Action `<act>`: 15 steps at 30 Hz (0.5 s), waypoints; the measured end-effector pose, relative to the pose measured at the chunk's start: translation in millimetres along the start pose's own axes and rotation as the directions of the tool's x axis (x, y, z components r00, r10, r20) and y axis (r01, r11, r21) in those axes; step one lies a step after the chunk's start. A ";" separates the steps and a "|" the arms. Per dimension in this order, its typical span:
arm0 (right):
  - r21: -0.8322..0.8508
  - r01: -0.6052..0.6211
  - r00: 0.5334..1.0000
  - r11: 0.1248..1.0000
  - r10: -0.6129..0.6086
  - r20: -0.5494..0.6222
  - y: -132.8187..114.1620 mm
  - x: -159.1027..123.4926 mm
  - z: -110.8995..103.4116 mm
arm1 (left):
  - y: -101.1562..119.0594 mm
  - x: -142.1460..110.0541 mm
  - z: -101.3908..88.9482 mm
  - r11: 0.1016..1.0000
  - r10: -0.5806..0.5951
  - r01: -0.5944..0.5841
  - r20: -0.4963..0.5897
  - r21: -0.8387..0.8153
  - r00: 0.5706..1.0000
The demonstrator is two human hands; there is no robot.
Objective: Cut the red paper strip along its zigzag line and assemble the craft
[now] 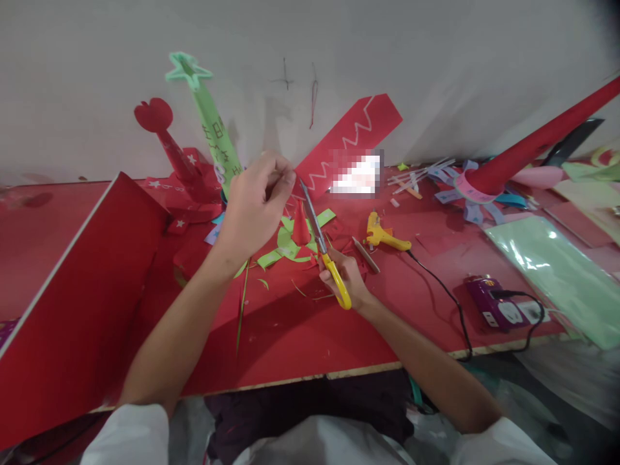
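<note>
My left hand [254, 203] is raised above the red table [290, 336], fingers pinched on the edge of a red paper strip [349, 139] with a white zigzag line. My right hand [346, 278] grips yellow-handled scissors [322, 245], whose blades point up toward the pinched end of the strip. Below the hands a small red paper cone [300, 226] stands on green paper scraps [285, 248].
A yellow glue gun [385, 236] lies right of the scissors, its cord running to a purple power strip [494, 303]. A green star-topped cone [213, 129], a red cone [169, 142], a large red sheet [82, 290], a green sheet [557, 278] and a long red cone [537, 142] surround the work.
</note>
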State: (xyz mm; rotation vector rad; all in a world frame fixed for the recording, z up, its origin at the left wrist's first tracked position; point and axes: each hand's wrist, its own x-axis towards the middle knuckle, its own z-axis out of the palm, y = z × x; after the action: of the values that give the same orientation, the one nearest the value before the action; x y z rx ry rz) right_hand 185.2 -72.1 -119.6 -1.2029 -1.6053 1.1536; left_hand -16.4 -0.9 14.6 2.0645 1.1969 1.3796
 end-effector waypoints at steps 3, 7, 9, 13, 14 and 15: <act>-0.009 -0.002 1.000 1.000 0.002 0.001 -0.7 -0.2 0.4 | -0.9 0.1 0.5 1.000 0.010 -0.010 -0.007 0.000 1.000; -0.025 0.003 1.000 1.000 -0.003 -0.005 1.1 -0.2 0.9 | -0.9 -0.1 0.2 1.000 -0.002 0.002 0.007 0.013 1.000; -0.027 0.007 1.000 1.000 -0.007 -0.007 2.2 -0.1 1.1 | -0.6 -0.2 0.0 1.000 -0.006 0.005 0.007 0.016 1.000; -0.025 0.000 1.000 1.000 0.000 -0.005 3.5 -0.2 1.2 | 0.4 -0.4 -0.4 1.000 -0.001 0.000 0.005 0.014 1.000; -0.027 0.003 1.000 1.000 -0.003 -0.004 3.7 -0.3 1.1 | 0.5 -0.4 -0.5 1.000 0.003 -0.003 0.005 0.012 1.000; -0.028 0.007 1.000 1.000 -0.007 -0.005 3.9 -0.3 1.0 | 0.5 -0.5 -0.6 1.000 0.007 -0.007 0.005 0.010 1.000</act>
State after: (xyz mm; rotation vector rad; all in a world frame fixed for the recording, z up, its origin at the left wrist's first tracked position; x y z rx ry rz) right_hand 185.3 -72.1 -123.6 -1.2166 -1.6257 1.1262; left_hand -16.7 -1.6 14.9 2.0792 1.1977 1.3737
